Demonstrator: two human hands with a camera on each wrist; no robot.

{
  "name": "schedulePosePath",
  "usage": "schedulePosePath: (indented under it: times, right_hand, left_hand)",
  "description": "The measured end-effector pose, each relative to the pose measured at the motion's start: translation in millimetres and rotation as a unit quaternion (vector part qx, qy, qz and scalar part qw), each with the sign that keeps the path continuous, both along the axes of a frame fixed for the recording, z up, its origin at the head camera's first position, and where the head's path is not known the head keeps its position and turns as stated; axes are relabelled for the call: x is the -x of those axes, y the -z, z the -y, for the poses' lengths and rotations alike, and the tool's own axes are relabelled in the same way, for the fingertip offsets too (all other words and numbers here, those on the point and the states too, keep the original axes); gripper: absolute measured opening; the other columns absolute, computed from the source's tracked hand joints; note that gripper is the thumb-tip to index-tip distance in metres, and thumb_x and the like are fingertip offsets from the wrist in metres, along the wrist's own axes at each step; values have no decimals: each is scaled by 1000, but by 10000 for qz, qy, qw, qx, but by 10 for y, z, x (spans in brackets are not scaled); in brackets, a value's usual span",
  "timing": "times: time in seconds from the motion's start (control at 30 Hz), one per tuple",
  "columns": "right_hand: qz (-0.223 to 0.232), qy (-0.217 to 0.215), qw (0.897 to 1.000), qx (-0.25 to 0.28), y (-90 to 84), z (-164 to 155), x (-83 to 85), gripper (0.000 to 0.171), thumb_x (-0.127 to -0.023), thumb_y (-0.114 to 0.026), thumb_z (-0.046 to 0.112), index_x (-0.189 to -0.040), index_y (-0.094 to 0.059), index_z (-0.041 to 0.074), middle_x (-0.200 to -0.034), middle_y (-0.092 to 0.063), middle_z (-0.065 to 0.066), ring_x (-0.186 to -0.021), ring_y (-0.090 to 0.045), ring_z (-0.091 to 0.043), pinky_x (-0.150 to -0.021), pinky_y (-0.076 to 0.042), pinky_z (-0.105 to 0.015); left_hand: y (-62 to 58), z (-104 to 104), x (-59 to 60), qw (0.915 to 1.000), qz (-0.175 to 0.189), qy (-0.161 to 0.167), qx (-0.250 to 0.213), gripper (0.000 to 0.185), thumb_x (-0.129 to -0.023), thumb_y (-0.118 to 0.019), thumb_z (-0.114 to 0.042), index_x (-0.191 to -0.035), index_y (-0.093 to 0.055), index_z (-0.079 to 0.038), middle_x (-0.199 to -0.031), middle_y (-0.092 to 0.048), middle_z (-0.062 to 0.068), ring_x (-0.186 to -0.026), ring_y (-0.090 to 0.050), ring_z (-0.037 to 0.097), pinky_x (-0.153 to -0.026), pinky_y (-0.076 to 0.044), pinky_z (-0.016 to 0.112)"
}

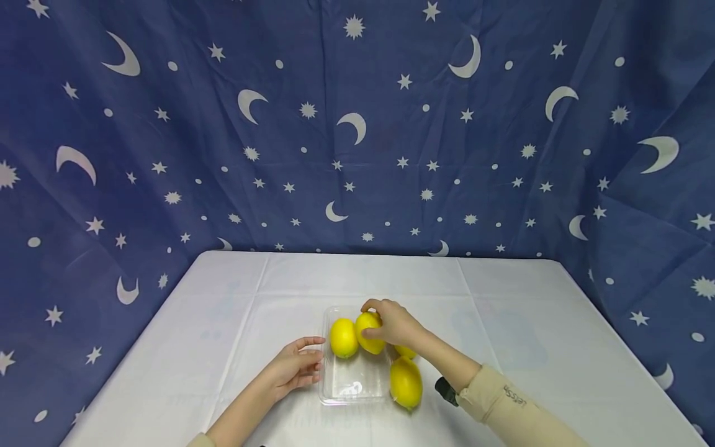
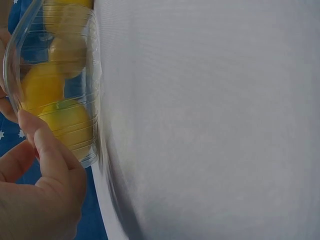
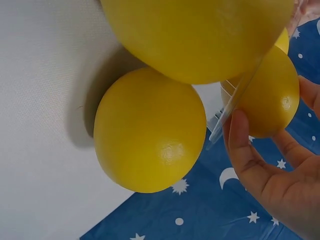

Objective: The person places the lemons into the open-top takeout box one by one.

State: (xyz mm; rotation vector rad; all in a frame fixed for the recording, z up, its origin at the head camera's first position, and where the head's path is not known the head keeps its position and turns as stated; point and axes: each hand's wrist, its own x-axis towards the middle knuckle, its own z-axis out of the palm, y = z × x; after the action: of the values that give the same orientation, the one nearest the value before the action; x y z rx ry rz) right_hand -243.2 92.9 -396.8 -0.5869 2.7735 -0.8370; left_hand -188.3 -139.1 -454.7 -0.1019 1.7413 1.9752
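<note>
A blue curtain (image 1: pixel 385 139) with pale moons and stars fills the far side, cut off at the top. Before it stands a table under a white cloth (image 1: pixel 240 316), its near edge out of the head view. On the right, a beige sleeve (image 1: pixel 503 403) runs off the near edge, its dark lettering hard to read; only a scrap of the left sleeve (image 1: pixel 202 441) shows.

A clear plastic box (image 1: pixel 352 375) sits at the near middle of the table, its see-through walls faint against the cloth. The left hand (image 1: pixel 293 366) touches its left side, fingers apart and lightly bent. The right hand (image 1: pixel 395 324) reaches over the box's right side, thumb and fingers clamped on a lemon (image 1: pixel 367 321) above the box's far part; whether that fruit touches the floor I cannot tell. Just left of it, another lemon (image 1: pixel 343 338) lies in the box. Right of the box, the near lemon (image 1: pixel 406 383) is in plain sight, while the far lemon (image 1: pixel 406 352) is mostly hidden by the right wrist. A small dark object (image 1: pixel 447 391) under that wrist is hard to make out.
</note>
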Motion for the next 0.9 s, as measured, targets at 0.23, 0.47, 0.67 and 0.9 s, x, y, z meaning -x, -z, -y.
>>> schedulePosePath:
  times: [0.23,0.47,0.67,0.9]
  right_hand:
    - [-36,41,9999,-147,-5,27,10,41,-80,-75,21,-116,-62,5,-108,-66,-14,-99,-58,-28,-90,-51,-43]
    - [-81,-42,9995,-307,28,55,38,41,-81,-74,22,-115,-62,3,-113,-65,-17,-106,-58,-33,-95,-49,-46]
    - [-382,-212,9966,-705,114,109,20,39,-79,-75,21,-109,-64,-2,-103,-68,-17,-98,-59,-31,-91,-50,-42]
    - [-549,-172,9914,-1178,135,176,12,39,-77,-78,24,-105,-65,-1,-99,-68,-14,-87,-56,-27,-81,-51,-37]
  left_hand:
    - [-4,6,16,9999,1,-74,85,47,-94,-54,-10,-136,-35,0,-86,-54,-3,-73,-55,6,-68,-56,20]
    - [-22,-7,19,9998,35,-158,111,44,-94,-54,-8,-134,-37,1,-84,-55,-3,-71,-55,6,-66,-55,19]
    - [-17,-22,13,9995,44,-254,164,44,-93,-54,-6,-133,-38,0,-84,-55,-3,-69,-55,5,-63,-55,18]
    - [-21,-50,18,9991,-9,-316,280,44,-91,-55,-5,-132,-38,0,-84,-54,-2,-68,-55,6,-61,-55,18]
